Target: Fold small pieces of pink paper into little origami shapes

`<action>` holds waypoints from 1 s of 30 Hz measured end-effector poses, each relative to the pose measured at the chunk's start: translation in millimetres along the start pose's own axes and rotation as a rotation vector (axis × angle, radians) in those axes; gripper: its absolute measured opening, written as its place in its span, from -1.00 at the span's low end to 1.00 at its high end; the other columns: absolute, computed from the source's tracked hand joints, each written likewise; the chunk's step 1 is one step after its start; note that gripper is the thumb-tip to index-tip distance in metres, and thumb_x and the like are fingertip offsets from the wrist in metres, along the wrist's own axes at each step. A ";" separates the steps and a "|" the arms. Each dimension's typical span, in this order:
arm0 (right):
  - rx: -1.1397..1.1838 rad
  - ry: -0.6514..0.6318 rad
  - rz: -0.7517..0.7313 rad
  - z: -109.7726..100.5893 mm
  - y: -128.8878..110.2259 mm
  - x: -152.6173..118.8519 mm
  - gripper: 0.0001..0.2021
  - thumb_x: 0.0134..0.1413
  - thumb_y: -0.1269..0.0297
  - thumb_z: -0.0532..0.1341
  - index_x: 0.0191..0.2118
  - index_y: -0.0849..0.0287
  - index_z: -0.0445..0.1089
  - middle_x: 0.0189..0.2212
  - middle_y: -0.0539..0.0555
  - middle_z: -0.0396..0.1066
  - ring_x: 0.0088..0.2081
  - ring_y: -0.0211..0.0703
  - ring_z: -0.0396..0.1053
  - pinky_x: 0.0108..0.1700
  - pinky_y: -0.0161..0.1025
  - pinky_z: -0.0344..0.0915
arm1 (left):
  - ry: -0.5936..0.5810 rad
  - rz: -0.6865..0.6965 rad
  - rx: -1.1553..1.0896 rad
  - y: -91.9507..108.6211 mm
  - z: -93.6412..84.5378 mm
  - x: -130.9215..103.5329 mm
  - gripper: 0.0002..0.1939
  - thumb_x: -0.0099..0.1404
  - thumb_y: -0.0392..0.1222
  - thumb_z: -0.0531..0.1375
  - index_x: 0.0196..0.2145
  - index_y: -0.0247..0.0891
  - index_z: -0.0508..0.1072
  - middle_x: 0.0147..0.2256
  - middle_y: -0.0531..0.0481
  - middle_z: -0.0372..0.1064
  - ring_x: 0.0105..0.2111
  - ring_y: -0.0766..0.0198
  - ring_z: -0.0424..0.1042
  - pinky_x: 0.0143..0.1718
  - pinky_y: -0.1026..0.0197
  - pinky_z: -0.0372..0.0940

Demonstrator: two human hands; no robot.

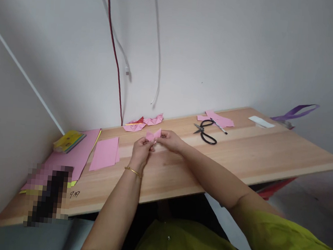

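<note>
Near the middle of the frame, the left hand (141,147) and right hand (169,140) are both pinching a small folded pink paper (153,134), holding it just above the wooden table (240,155). It is showing two pointed flaps spreading upward like wings. Black scissors (205,131) are lying to the right, well apart.

Small pink folded paper piece (153,134): lower part hidden by the fingers of both hands. Pixelated block (48,194) on the near left of the wooden tabletop (240,155): contents unreadable. Purple ribbon (295,112) at the far right corner: end hidden behind the tabletop edge. Black-handled scissors (206,131): blades too small to tell.
</note>
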State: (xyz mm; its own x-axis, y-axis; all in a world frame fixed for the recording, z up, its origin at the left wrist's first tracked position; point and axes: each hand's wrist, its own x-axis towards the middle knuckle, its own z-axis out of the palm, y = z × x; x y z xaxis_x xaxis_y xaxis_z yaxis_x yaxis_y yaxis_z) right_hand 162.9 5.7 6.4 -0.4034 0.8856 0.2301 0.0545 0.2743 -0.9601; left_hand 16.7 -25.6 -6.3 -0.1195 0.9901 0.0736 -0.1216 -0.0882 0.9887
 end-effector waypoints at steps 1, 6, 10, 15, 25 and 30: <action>0.003 0.019 0.029 0.4 0.5 0.3 -0.71 -0.09 0.09 0.19 -0.45 0.29 0.36 -0.58 -0.03 0.33 -0.54 -0.34 0.21 -0.44 -0.38 0.13 | 0.001 -0.005 -0.007 -1.7 -0.1 0.6 -0.75 -0.11 -0.14 0.31 -0.55 -0.33 0.36 -0.63 0.11 0.23 -0.66 0.46 0.19 -0.59 0.35 0.13; 0.041 0.008 0.030 1.8 2.6 0.1 -0.68 -0.04 0.05 0.15 -0.44 0.27 0.34 -0.58 -0.03 0.31 -0.53 -0.35 0.21 -0.43 -0.39 0.15 | -0.023 -0.005 -0.055 -8.1 -1.0 2.7 -0.77 -0.08 -0.15 0.31 -0.50 -0.33 0.37 -0.61 0.11 0.24 -0.62 0.45 0.23 -0.54 0.33 0.18; 0.036 -0.031 -0.020 2.1 4.9 -0.1 -0.70 -0.08 0.14 0.20 -0.30 0.30 0.38 -0.43 0.03 0.40 -0.44 -0.31 0.28 -0.37 -0.37 0.18 | -0.027 -0.016 -0.080 -6.6 -0.4 1.8 -0.76 -0.09 -0.17 0.31 -0.50 -0.33 0.35 -0.59 0.13 0.21 -0.60 0.46 0.23 -0.52 0.34 0.22; 0.015 -0.019 -0.018 2.6 7.1 1.1 -0.73 -0.07 0.18 0.19 -0.30 0.30 0.38 -0.37 0.06 0.43 -0.35 -0.24 0.33 -0.27 -0.32 0.22 | -0.039 0.012 -0.105 -2.6 1.1 -0.5 -0.65 -0.10 -0.17 0.32 -0.31 -0.27 0.37 -0.62 0.19 0.17 -0.64 0.47 0.23 -0.55 0.35 0.23; -0.037 -0.008 -0.061 2.1 8.6 1.8 -0.77 -0.08 0.20 0.20 -0.32 0.26 0.34 -0.45 0.00 0.37 -0.41 -0.29 0.27 -0.34 -0.35 0.20 | -0.018 -0.058 -0.123 -4.9 0.2 1.4 -0.70 -0.11 -0.15 0.33 -0.44 -0.36 0.38 -0.54 0.06 0.29 -0.57 0.44 0.28 -0.49 0.29 0.31; -0.075 -0.005 -0.038 1.6 9.6 2.6 -0.79 -0.07 0.21 0.18 -0.38 0.27 0.34 -0.48 -0.01 0.35 -0.45 -0.31 0.25 -0.37 -0.36 0.17 | -0.058 -0.076 -0.115 -7.2 -0.2 1.9 -0.72 -0.11 -0.18 0.33 -0.43 -0.39 0.41 -0.53 0.02 0.32 -0.55 0.43 0.29 -0.46 0.28 0.29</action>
State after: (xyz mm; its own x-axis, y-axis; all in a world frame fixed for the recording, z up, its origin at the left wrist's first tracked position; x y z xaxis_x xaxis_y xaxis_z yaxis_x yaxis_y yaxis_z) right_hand 160.9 10.1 -2.5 -0.4111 0.8721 0.2654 0.1068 0.3352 -0.9361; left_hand 17.2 -23.1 -13.3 -0.0490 0.9988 0.0097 -0.2402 -0.0212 0.9705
